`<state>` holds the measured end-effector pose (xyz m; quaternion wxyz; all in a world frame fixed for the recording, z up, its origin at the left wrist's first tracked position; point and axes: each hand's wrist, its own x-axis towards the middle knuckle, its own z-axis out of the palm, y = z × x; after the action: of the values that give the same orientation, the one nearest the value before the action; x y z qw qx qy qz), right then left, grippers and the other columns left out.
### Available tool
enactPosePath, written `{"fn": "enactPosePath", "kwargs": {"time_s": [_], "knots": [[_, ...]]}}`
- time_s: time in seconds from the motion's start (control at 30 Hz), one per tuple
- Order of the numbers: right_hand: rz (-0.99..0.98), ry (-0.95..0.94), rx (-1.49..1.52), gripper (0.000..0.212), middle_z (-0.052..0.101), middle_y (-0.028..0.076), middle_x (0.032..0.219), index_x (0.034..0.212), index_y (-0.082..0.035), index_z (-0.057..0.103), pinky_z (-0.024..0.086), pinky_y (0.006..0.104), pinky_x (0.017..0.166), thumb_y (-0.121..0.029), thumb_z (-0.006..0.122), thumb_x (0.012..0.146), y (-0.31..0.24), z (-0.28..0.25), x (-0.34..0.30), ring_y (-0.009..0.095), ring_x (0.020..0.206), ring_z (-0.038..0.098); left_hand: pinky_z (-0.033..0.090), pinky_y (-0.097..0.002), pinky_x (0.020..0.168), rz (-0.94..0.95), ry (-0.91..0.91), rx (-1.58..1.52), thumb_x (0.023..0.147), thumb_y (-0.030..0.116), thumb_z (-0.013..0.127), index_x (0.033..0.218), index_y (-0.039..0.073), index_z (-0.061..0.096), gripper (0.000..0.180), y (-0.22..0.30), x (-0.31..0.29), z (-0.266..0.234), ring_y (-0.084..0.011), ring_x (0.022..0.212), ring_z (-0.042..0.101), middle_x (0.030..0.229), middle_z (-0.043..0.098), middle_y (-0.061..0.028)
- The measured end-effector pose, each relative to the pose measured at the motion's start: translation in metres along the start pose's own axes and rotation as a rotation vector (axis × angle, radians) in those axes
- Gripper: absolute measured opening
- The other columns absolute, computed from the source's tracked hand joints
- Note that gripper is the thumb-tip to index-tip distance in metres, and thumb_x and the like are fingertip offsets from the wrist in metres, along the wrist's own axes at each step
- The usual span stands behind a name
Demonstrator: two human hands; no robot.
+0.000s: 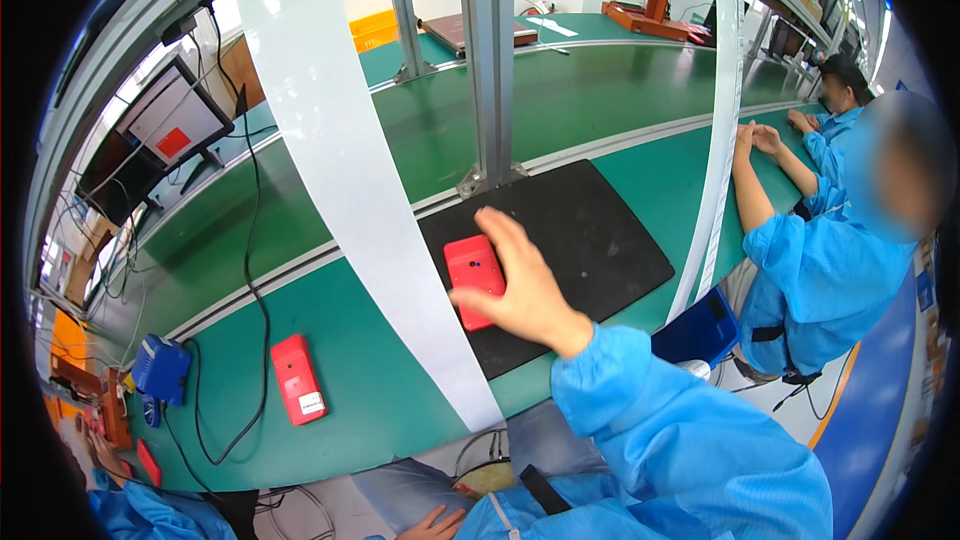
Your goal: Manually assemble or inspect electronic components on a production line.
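My right hand (520, 290) is over a red handheld device (472, 258) that lies on a black mat (600, 230). Its thumb and fingers are spread apart, and the thumb crosses the lower part of the device. Whether the skin touches the casing cannot be made out. A small dark round spot shows on the red casing. Low in the view, my left hand (435, 524) rests by my lap with its fingers stretched out and nothing visible in them. Left of the white hanging strip, a second red handheld device (296, 372) with a white label lies on the green bench (380, 410).
White strips (350, 140) hang on both sides of the mat, and a metal post (488, 70) rises behind it. Farther left are a blue device (160, 370), a black cable (262, 340) and a monitor (175, 120). Co-workers (830, 230) sit at right; another person's hands (98, 450) show at far left.
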<state>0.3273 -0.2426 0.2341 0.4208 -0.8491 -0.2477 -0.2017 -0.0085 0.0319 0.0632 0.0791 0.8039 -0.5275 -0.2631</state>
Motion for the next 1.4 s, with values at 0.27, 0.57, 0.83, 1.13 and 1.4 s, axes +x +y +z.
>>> {"fn": "enactPosePath", "kwargs": {"time_s": [0.27, 0.57, 0.83, 1.13, 1.4], "knots": [[-0.126, -0.188, -0.224, 0.073, 0.030, 0.019, 0.143, 0.132, -0.004, 0.041, 0.032, 0.0449, 0.106, -0.021, 0.074, 0.069, -0.015, 0.010, -0.019, 0.039, 0.134, 0.028, 0.043, -0.0414, 0.097, -0.015, 0.295, 0.012, 0.076, 0.035, 0.054, 0.129, 0.006, 0.051, 0.060, -0.008, -0.001, 0.027, -0.0409, 0.133, 0.028, 0.137, 0.042, -0.0167], [0.040, 0.107, 0.101, 0.057, 0.031, 0.018, 0.142, 0.126, -0.004, 0.048, 0.036, 0.0416, 0.102, -0.012, 0.071, 0.075, -0.001, -0.004, -0.014, 0.038, 0.128, 0.035, 0.032, -0.0465, 0.106, -0.097, 0.186, -0.180, 0.077, 0.036, 0.052, 0.133, 0.005, 0.047, 0.064, -0.006, -0.002, 0.028, -0.0392, 0.135, 0.025, 0.141, 0.037, -0.0167], [0.074, 0.085, -0.030, 0.063, 0.024, 0.018, 0.145, 0.130, -0.007, 0.044, 0.035, 0.0435, 0.104, -0.012, 0.072, 0.073, 0.001, 0.000, -0.010, 0.038, 0.133, 0.027, 0.019, -0.0523, 0.111, 0.076, 0.210, 0.518, 0.076, 0.040, 0.050, 0.127, 0.002, 0.052, 0.063, -0.013, -0.005, 0.037, -0.0392, 0.134, 0.027, 0.135, 0.044, -0.0199], [0.072, -0.064, -0.079, 0.075, 0.018, 0.018, 0.147, 0.135, -0.010, 0.037, 0.034, 0.0440, 0.105, -0.010, 0.074, 0.070, 0.001, -0.002, -0.010, 0.040, 0.133, 0.024, 0.013, -0.0548, 0.110, 0.026, 0.027, 0.051, 0.081, 0.044, 0.047, 0.135, 0.004, 0.041, 0.068, -0.009, -0.001, 0.019, -0.0328, 0.138, 0.022, 0.140, 0.037, -0.0176], [0.155, -0.016, -0.343, 0.074, 0.026, 0.019, 0.145, 0.136, -0.005, 0.036, 0.035, 0.0433, 0.103, -0.020, 0.073, 0.073, -0.001, -0.005, -0.020, 0.037, 0.131, 0.031, 0.017, -0.0602, 0.108, 0.030, 0.287, -0.112, 0.071, 0.048, 0.053, 0.127, 0.005, 0.052, 0.071, -0.004, 0.000, 0.040, -0.0403, 0.131, 0.030, 0.131, 0.046, -0.0197]]}}
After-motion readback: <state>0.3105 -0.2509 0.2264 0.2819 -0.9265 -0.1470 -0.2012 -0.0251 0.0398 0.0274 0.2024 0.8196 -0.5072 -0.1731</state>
